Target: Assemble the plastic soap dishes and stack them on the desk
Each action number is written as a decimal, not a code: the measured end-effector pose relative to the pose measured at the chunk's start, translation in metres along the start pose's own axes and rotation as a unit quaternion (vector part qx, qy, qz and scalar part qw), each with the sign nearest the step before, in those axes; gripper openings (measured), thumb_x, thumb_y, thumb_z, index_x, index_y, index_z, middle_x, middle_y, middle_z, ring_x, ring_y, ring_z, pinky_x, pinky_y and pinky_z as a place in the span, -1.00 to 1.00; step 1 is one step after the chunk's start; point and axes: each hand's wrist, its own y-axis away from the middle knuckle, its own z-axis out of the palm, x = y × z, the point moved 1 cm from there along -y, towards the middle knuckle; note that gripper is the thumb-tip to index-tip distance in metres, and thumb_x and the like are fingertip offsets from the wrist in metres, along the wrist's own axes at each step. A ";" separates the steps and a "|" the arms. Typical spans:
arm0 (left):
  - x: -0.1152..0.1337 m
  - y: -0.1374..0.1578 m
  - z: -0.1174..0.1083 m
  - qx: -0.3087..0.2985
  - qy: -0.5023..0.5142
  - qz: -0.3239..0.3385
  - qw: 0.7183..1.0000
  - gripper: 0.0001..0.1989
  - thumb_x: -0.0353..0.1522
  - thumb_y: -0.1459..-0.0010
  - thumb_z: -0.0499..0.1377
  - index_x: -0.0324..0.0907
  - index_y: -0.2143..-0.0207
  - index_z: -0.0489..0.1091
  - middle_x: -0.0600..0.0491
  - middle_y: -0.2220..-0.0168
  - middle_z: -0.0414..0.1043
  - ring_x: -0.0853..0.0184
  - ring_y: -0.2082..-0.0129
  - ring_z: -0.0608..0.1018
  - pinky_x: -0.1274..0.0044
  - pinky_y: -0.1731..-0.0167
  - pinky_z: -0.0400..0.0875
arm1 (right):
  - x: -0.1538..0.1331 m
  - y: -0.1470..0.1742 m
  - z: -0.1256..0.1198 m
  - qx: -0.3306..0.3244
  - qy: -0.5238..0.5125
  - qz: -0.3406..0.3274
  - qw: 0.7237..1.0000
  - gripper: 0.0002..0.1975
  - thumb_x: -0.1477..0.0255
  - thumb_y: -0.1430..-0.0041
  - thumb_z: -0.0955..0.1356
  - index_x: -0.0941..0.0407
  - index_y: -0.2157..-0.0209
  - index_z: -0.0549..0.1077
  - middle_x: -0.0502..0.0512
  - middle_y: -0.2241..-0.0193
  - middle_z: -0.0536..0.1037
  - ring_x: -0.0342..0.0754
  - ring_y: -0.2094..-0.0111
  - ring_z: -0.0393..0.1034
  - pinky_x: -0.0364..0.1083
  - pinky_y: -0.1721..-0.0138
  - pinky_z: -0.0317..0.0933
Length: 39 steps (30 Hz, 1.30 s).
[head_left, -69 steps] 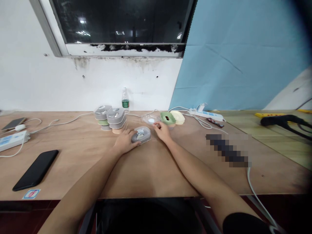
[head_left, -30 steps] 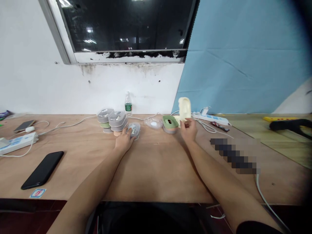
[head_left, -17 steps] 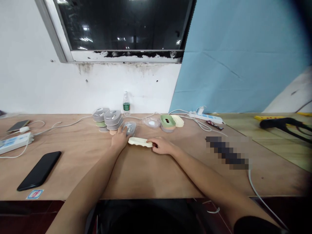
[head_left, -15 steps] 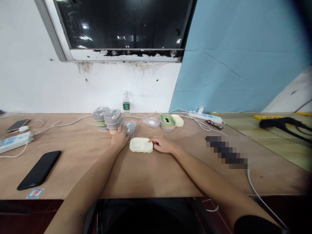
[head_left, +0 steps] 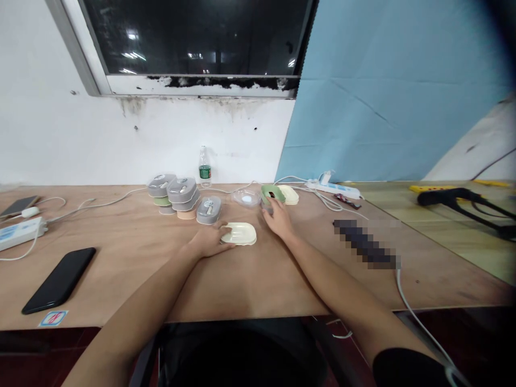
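Observation:
A shallow cream tray [head_left: 244, 233] with a scalloped edge lies in front of me on the brown table. My left hand [head_left: 210, 241] is closed on its left end, thumb over the rim. Farther back, my right hand [head_left: 279, 219] reaches to a green oval container [head_left: 274, 191] with a dark opening, its fingers apart and touching the near side. Those fingers hide the container's lower part. Just behind my left hand sits a grey lidded box [head_left: 208, 210]. A second cream piece [head_left: 290, 195] rests beside the green container.
Stacked lidded boxes [head_left: 182, 192] stand at the back left, near a plastic bottle [head_left: 205, 169]. A clear lid [head_left: 246, 198] lies at the back middle. A black phone [head_left: 59, 279] is at left; a power strip [head_left: 334, 189] and cables lie at back right.
My left hand has left the grey box and taken hold of the cream tray's left end. My right hand has let go of the tray and moved back to the green container.

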 end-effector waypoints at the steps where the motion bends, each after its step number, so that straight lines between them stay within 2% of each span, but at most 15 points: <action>1: -0.001 0.000 0.001 0.003 0.001 0.000 1.000 -0.40 0.06 -0.14 0.06 -0.07 -0.11 0.32 -0.09 -0.20 0.21 0.12 0.03 0.50 0.31 0.00 0.39 | 0.004 -0.001 0.001 -0.006 0.007 0.001 1.000 -0.52 0.39 -0.16 0.25 0.15 -0.13 0.31 0.29 -0.08 0.36 0.15 -0.11 0.24 0.13 -0.10 0.18; 6: -0.003 0.001 -0.003 0.004 0.010 0.000 1.000 -0.39 0.07 -0.16 0.02 -0.08 -0.12 0.32 -0.08 -0.19 0.23 0.11 0.00 0.49 0.31 0.01 0.39 | 0.017 -0.005 0.004 0.014 0.014 -0.002 1.000 -0.51 0.44 -0.16 0.23 0.21 -0.14 0.28 0.33 -0.10 0.33 0.15 -0.15 0.19 0.14 -0.15 0.13; 11: -0.003 0.002 -0.006 0.003 0.022 -0.002 1.000 -0.38 0.06 -0.18 0.00 -0.11 -0.13 0.31 -0.08 -0.17 0.25 0.12 0.00 0.48 0.32 -0.02 0.36 | 0.022 -0.006 0.002 0.009 0.016 0.051 0.999 -0.60 0.49 -0.11 0.24 0.15 -0.01 0.40 0.28 0.05 0.41 0.16 0.02 0.33 0.13 -0.01 0.25; 14: -0.004 0.001 -0.005 0.001 0.030 -0.005 1.000 -0.39 0.05 -0.19 -0.01 -0.12 -0.13 0.30 -0.08 -0.16 0.26 0.13 0.00 0.48 0.33 -0.01 0.37 | 0.016 -0.006 -0.005 0.047 0.024 0.071 0.996 -0.64 0.49 -0.11 0.25 0.13 0.04 0.43 0.26 0.07 0.37 0.13 0.06 0.35 0.09 0.03 0.27; 17: -0.004 0.001 -0.006 0.009 0.039 -0.006 0.999 -0.40 0.02 -0.20 0.00 -0.13 -0.16 0.26 -0.09 -0.16 0.27 0.13 -0.02 0.46 0.33 -0.02 0.36 | 0.006 -0.005 -0.011 0.088 0.022 0.056 0.994 -0.68 0.42 -0.14 0.27 0.12 0.05 0.43 0.25 0.09 0.34 0.10 0.10 0.36 0.05 0.06 0.29; 21: -0.004 0.001 -0.008 0.056 0.054 -0.040 0.996 -0.30 0.01 -0.20 0.01 -0.16 -0.28 0.03 -0.15 -0.21 0.20 0.08 -0.09 0.41 0.30 -0.03 0.34 | -0.012 0.001 -0.012 0.096 0.003 -0.018 0.995 -0.74 0.37 -0.18 0.29 0.10 0.11 0.45 0.21 0.16 0.38 0.03 0.22 0.37 0.02 0.13 0.32; 24: -0.004 0.002 -0.011 0.141 0.066 -0.064 0.986 -0.19 -0.02 -0.20 0.05 -0.17 -0.34 -0.21 -0.20 -0.26 0.11 0.08 -0.10 0.40 0.31 -0.01 0.35 | -0.027 0.009 -0.008 0.071 -0.032 -0.139 0.987 -0.72 0.32 -0.18 0.31 0.08 0.08 0.43 0.20 0.21 0.45 0.01 0.27 0.37 0.02 0.18 0.34; 26: -0.004 0.002 -0.012 0.195 0.067 -0.066 0.976 -0.19 -0.06 -0.21 0.06 -0.17 -0.34 -0.24 -0.20 -0.24 0.13 0.10 -0.08 0.41 0.34 0.00 0.35 | -0.036 0.015 -0.006 0.054 -0.063 -0.208 0.975 -0.65 0.28 -0.19 0.31 0.09 0.01 0.39 0.21 0.18 0.48 0.00 0.29 0.38 0.02 0.22 0.36; 28: -0.003 0.003 -0.014 0.217 0.060 -0.070 0.972 -0.27 -0.10 -0.23 0.05 -0.17 -0.33 -0.15 -0.18 -0.17 0.25 0.12 -0.02 0.46 0.36 0.04 0.37 | -0.043 0.020 -0.004 0.049 -0.086 -0.227 0.969 -0.62 0.26 -0.22 0.28 0.10 -0.03 0.36 0.21 0.15 0.50 -0.01 0.30 0.39 0.00 0.24 0.36; 31: -0.001 0.005 -0.017 0.203 0.047 -0.097 0.973 -0.35 -0.10 -0.25 0.01 -0.17 -0.30 -0.03 -0.10 0.08 0.47 0.16 0.17 0.55 0.41 0.18 0.40 | -0.048 0.024 -0.004 0.059 -0.108 -0.171 0.977 -0.63 0.23 -0.26 0.24 0.10 -0.01 0.39 0.18 0.17 0.53 -0.02 0.30 0.42 -0.02 0.26 0.35; 33: 0.002 0.005 -0.018 0.185 0.042 -0.118 0.975 -0.31 -0.07 -0.25 0.00 -0.17 -0.32 -0.08 -0.03 0.26 0.52 0.18 0.28 0.57 0.44 0.26 0.40 | -0.049 0.023 -0.004 0.048 -0.126 -0.121 0.984 -0.65 0.23 -0.26 0.24 0.09 0.03 0.43 0.15 0.20 0.55 -0.02 0.29 0.43 -0.04 0.24 0.33; 35: 0.003 0.004 -0.018 0.164 0.031 -0.134 0.977 -0.30 -0.02 -0.25 -0.04 -0.15 -0.32 -0.08 0.01 0.34 0.52 0.17 0.31 0.57 0.45 0.30 0.38 | -0.048 0.020 -0.001 0.007 -0.142 -0.073 0.987 -0.68 0.24 -0.26 0.24 0.09 0.09 0.48 0.12 0.24 0.57 -0.02 0.28 0.44 -0.05 0.22 0.32; 37: 0.002 0.001 -0.015 0.122 0.011 -0.157 0.980 -0.39 0.01 -0.26 -0.10 -0.12 -0.23 0.13 -0.01 0.34 0.52 0.15 0.29 0.56 0.44 0.32 0.37 | -0.044 0.015 0.007 -0.064 -0.149 -0.027 0.986 -0.71 0.25 -0.23 0.27 0.11 0.19 0.53 0.11 0.28 0.58 -0.01 0.29 0.44 -0.05 0.23 0.31; 39: -0.002 -0.002 -0.011 0.059 -0.002 -0.186 0.981 -0.45 0.01 -0.27 -0.16 -0.12 0.00 0.39 -0.06 0.31 0.53 0.13 0.29 0.56 0.44 0.34 0.35 | -0.038 0.011 0.017 -0.140 -0.167 0.031 0.975 -0.73 0.27 -0.18 0.30 0.13 0.30 0.55 0.11 0.33 0.59 0.00 0.31 0.45 -0.05 0.25 0.30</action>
